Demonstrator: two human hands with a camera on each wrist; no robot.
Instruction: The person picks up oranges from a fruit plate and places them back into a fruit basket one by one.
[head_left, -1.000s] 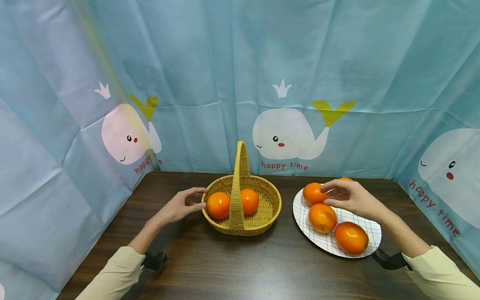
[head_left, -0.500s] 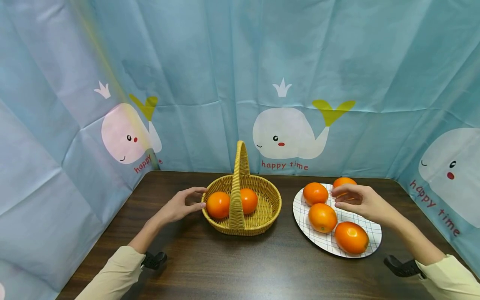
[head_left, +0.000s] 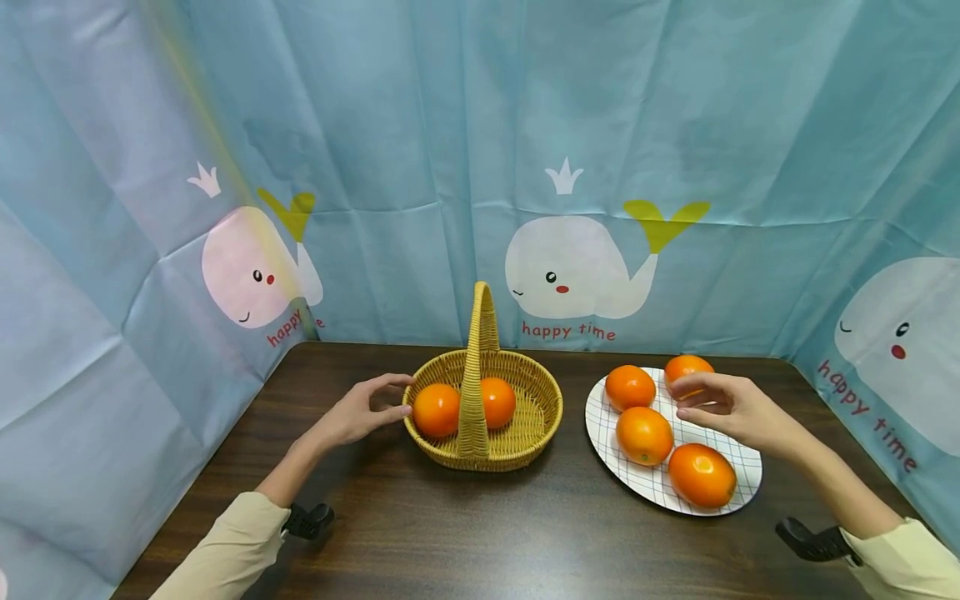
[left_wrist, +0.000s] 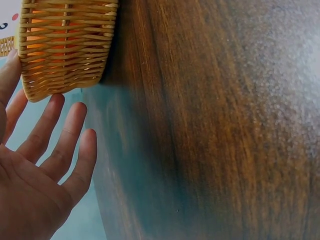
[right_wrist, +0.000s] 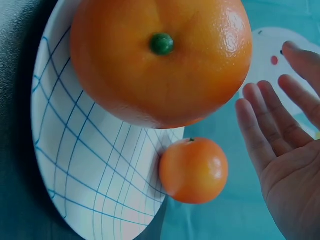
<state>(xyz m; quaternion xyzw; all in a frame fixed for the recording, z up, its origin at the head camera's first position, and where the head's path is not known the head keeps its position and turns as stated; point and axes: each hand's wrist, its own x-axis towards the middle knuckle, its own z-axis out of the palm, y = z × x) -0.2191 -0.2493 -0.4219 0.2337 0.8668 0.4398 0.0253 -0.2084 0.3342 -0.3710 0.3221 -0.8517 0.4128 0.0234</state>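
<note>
In the head view my left hand (head_left: 360, 413) is at the left rim of a yellow wicker basket (head_left: 517, 460), thumb and fingertips right at the weave. The left wrist view has its fingers spread and gently bent below the basket wall (left_wrist: 65, 55). Two oranges lie in the basket, one (head_left: 437, 411) at the left and another (head_left: 499, 403) partly behind the handle. My right hand (head_left: 742, 410) hovers over the plate (head_left: 600, 423) with relaxed fingers and nothing in them. Its fingertips overlap the back orange (head_left: 687, 367); a big orange (right_wrist: 160, 75) fills the top of the right wrist view.
Three more oranges rest on the checked white plate: one at the back left (head_left: 630, 388), one in the middle (head_left: 645, 436), one at the front (head_left: 702, 476). Dark wooden table (head_left: 480, 533) lies beneath; a blue whale-print curtain (head_left: 390, 208) hangs behind and at both sides.
My right hand has drawn back to the right over the plate, uncovering the back-left orange and more of the back one. The left hand stays at the basket rim.
</note>
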